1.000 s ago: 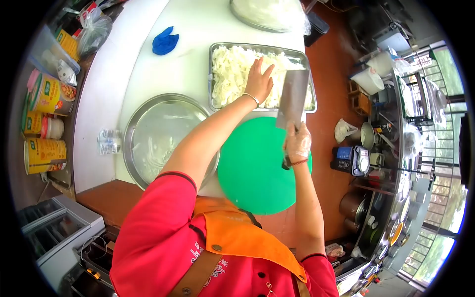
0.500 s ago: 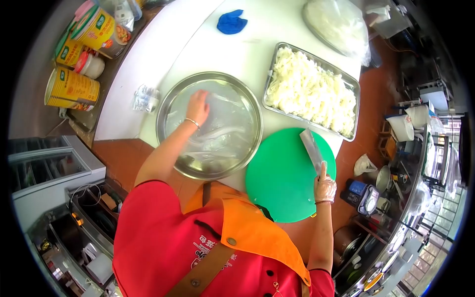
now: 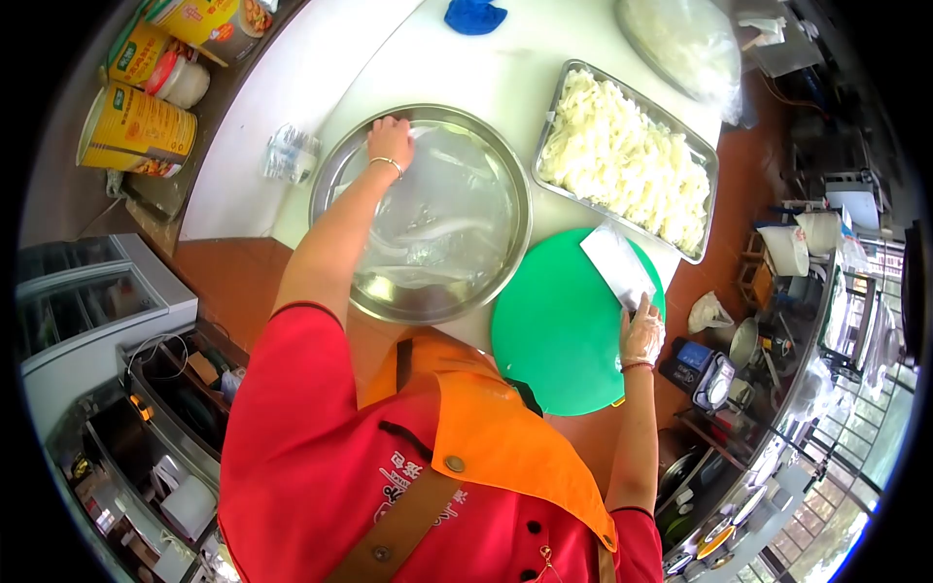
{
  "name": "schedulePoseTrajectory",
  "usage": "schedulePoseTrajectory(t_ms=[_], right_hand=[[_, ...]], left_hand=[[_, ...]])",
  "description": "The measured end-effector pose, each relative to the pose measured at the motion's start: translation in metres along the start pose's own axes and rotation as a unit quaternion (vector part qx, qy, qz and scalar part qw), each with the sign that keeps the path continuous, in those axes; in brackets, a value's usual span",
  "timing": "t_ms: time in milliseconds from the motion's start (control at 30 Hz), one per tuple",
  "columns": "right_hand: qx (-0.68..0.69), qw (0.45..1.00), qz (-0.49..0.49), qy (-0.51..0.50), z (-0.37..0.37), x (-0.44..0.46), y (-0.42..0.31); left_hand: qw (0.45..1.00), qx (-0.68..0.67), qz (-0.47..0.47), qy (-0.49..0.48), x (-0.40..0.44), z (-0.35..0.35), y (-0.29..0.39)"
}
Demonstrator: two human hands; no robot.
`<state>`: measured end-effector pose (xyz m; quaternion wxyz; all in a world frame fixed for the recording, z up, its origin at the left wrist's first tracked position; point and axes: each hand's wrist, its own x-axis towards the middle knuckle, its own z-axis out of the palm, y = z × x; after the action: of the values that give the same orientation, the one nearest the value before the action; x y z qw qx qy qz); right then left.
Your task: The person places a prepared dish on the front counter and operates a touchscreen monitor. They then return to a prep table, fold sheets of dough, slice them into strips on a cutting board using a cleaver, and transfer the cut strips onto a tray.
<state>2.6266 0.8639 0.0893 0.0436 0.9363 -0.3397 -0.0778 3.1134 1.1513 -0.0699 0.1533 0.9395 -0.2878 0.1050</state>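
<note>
My left hand (image 3: pixel 391 143) is bare and reaches into a wide round steel pan (image 3: pixel 520 219), near its far rim. Its fingers curl downward, and what they hold, if anything, is hidden. Long, translucent whitish strips (image 3: pixel 442 229) lie in the pan; I cannot tell their kind. In a clear plastic glove, my right hand (image 3: pixel 641 332) grips a cleaver (image 3: pixel 616 264) by its handle. The broad blade lies nearly flat over the far right part of a round green cutting board (image 3: pixel 554 340).
Behind the board, a metal tray (image 3: pixel 714 185) holds a heap of pale cut strips (image 3: pixel 627 151). A filled clear plastic bag (image 3: pixel 685 49) and a blue cloth (image 3: pixel 474 16) lie farther back. Crumpled clear plastic (image 3: pixel 291 154) sits left of the pan. Yellow cans (image 3: pixel 136 129) stand on the left shelf.
My left hand has moved from inside the pan toward its far rim. In my right hand the cleaver has turned, so its blade now shows its broad face. The whole view has shifted slightly.
</note>
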Motion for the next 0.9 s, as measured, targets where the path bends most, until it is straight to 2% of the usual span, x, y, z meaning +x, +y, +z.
schedulePoseTrajectory(t_ms=[100, 133, 233, 300, 367, 433, 500, 533, 600, 633, 700, 800, 833, 900], right_hand=[[0.024, 0.999, -0.029, 0.03, -0.006, 0.006, -0.018], [0.034, 0.998, -0.032, 0.031, -0.012, 0.01, -0.032], [0.192, 0.969, -0.145, 0.057, 0.006, 0.028, -0.067], [0.283, 0.944, -0.168, -0.008, 0.017, 0.037, -0.108], [0.474, 0.863, -0.101, -0.144, 0.033, 0.04, -0.154], [0.558, 0.786, -0.011, -0.266, 0.023, 0.042, -0.199], [0.468, 0.858, -0.118, -0.175, 0.037, 0.041, -0.219], [0.418, 0.884, -0.168, -0.126, 0.037, 0.042, -0.225], [0.295, 0.918, -0.254, -0.077, 0.024, 0.051, -0.228], [0.23, 0.926, -0.295, -0.051, 0.013, 0.057, -0.231], [0.222, 0.92, -0.323, -0.025, -0.002, 0.077, -0.242], [0.162, 0.898, -0.408, 0.019, -0.02, 0.11, -0.266], [0.134, 0.886, -0.443, 0.034, -0.022, 0.118, -0.275], [-0.016, 0.873, -0.481, -0.077, -0.014, 0.132, -0.29]], left_hand=[[0.983, -0.14, -0.064, -0.099, -0.01, -0.007, 0.004], [0.984, -0.144, -0.029, -0.104, -0.016, -0.018, 0.009], [0.977, -0.169, 0.072, -0.111, -0.048, -0.051, 0.027], [0.965, -0.2, 0.134, -0.105, -0.074, -0.066, 0.043], [0.953, -0.172, 0.203, -0.144, -0.103, -0.081, 0.06], [0.94, -0.181, 0.276, -0.092, -0.141, -0.084, 0.075], [0.929, -0.153, 0.293, -0.164, -0.183, -0.076, 0.091], [0.925, -0.168, 0.295, -0.169, -0.199, -0.081, 0.096], [0.916, -0.197, 0.298, -0.18, -0.219, -0.088, 0.102], [0.926, -0.179, 0.253, -0.214, -0.218, -0.095, 0.101], [0.935, -0.142, 0.165, -0.279, -0.216, -0.113, 0.093], [0.974, -0.038, 0.204, -0.087, -0.207, -0.123, 0.063], [0.971, -0.041, 0.206, -0.117, -0.205, -0.126, 0.055], [0.961, -0.048, 0.209, -0.176, -0.203, -0.13, 0.046]])
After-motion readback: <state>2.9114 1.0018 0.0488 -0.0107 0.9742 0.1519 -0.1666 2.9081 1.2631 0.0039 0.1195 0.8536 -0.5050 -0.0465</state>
